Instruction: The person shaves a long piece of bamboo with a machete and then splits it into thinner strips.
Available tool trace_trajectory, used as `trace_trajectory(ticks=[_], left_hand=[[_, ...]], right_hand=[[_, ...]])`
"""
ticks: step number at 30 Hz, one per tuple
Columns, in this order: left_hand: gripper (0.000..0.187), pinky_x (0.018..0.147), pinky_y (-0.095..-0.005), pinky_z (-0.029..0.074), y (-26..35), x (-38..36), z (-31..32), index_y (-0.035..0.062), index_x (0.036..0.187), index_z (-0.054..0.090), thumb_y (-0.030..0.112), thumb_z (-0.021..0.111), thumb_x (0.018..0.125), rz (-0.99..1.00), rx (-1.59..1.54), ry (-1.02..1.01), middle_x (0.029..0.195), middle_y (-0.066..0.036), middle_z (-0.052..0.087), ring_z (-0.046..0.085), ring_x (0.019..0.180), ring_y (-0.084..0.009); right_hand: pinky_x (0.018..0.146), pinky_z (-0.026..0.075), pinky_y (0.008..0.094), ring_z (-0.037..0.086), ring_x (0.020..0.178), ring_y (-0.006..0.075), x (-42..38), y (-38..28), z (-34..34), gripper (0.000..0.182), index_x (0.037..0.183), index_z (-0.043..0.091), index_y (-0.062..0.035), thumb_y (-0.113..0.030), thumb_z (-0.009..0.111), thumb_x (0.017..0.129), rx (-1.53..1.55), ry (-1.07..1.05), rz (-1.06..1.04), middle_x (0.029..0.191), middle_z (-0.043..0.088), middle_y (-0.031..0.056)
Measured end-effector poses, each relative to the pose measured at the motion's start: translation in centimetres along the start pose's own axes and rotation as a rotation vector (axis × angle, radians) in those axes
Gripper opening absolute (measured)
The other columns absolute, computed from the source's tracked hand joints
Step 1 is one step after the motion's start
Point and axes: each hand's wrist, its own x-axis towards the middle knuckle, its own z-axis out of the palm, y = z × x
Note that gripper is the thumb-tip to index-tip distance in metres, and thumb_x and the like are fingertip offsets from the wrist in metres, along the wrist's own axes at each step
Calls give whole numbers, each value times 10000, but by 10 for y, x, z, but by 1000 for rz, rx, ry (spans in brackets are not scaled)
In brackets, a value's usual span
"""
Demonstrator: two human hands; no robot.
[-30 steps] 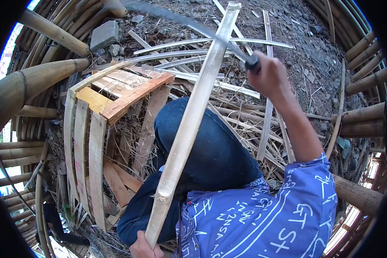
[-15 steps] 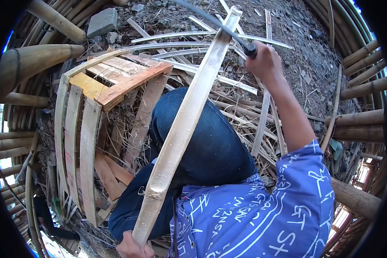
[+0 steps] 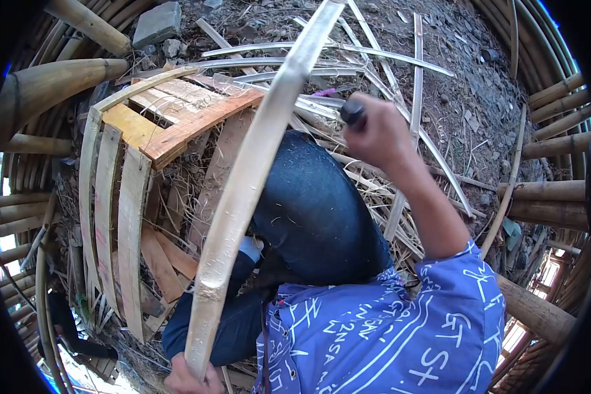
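My left hand, closed, grips the near end of a long split bamboo strip. The strip slants up and away across my legs, hollow side up, with a node near my left hand and a darker node farther up. My right hand is wrapped around the black handle of a knife, to the right of the strip and apart from it. I cannot make out the knife's blade now.
Left of my knee stands a wooden stool-like frame with curved slats and shavings on it. Several bamboo strips lie crossed on the dirt ahead. A grey block sits farther back. Bamboo poles wall both sides.
My right hand has moved toward me and left, bringing the knife off the strip, its blade no longer distinguishable. The strip's far end has shifted left and up; my left hand keeps its hold.
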Motion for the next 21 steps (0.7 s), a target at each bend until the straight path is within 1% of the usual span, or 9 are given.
trace_trajectory(ticks=[3, 6, 10, 11, 12, 15, 17, 19, 21], left_hand=[[297, 573, -477, 463, 0, 2, -4, 13, 1032, 565, 176, 628, 792, 6, -25, 19, 723, -249, 570, 579, 650, -454], [240, 563, -469, 444, 3, 0, -6, 12, 970, 557, 138, 637, 782, -37, -97, -51, 714, -248, 544, 568, 644, -440], [266, 525, -451, 422, -11, -7, -11, 4, 942, 554, 196, 642, 780, 32, -81, -156, 697, -241, 526, 534, 591, -428], [274, 514, -443, 421, -19, -13, -12, 1, 934, 558, 214, 638, 782, 93, -27, -181, 692, -238, 532, 525, 572, -425], [274, 514, -443, 421, -26, -20, -12, 1, 934, 558, 214, 638, 782, 98, -28, -178, 692, -238, 532, 525, 572, -425], [229, 576, -476, 443, -48, -49, -12, 16, 853, 538, 222, 615, 788, 17, 106, -146, 763, -236, 593, 544, 610, -415], [236, 690, -566, 431, -72, -76, -4, 11, 897, 575, 224, 596, 798, 142, 321, -71, 886, -232, 638, 573, 721, -421], [293, 723, -596, 408, -145, -124, 22, -1, 984, 590, 221, 589, 793, 246, 402, -53, 930, -235, 637, 569, 756, -426], [366, 755, -625, 386, -162, -138, 26, -13, 1072, 604, 217, 583, 789, 359, 483, -42, 974, -239, 636, 565, 792, -431]], right_hand=[[587, 454, 441, 583, 664, 426, -19, -25, 1, 135, 783, 548, -39, -96, 624, 687, -63, -13, -113, 645, 579, 200], [644, 504, 477, 626, 699, 419, -24, -39, -20, 140, 822, 605, -40, -88, 602, 691, -93, -107, 14, 686, 620, 225], [607, 493, 462, 621, 648, 405, -38, -37, -37, 114, 791, 598, -32, -49, 566, 682, -57, -62, 82, 630, 607, 213], [499, 407, 384, 506, 536, 390, -42, -31, -34, 94, 706, 502, -6, -12, 579, 651, -26, 4, 67, 553, 495, 174], [499, 407, 384, 506, 536, 390, -45, -30, -36, 94, 706, 502, -6, -12, 579, 651, -28, 10, 67, 553, 495, 174], [604, 488, 471, 621, 651, 404, -52, -28, -35, 102, 775, 594, -25, -51, 574, 678, -114, -47, 94, 631, 608, 210], [612, 489, 479, 623, 673, 407, -58, -29, -28, 101, 767, 579, -33, -63, 595, 673, -109, -21, 40, 648, 612, 202], [616, 491, 481, 624, 683, 408, -61, -34, -23, 112, 766, 569, -37, -75, 609, 668, -124, -23, -12, 658, 612, 199], [620, 491, 489, 625, 688, 406, -62, -39, -16, 158, 764, 546, -44, -104, 639, 652, -171, -27, -47, 669, 610, 195]])
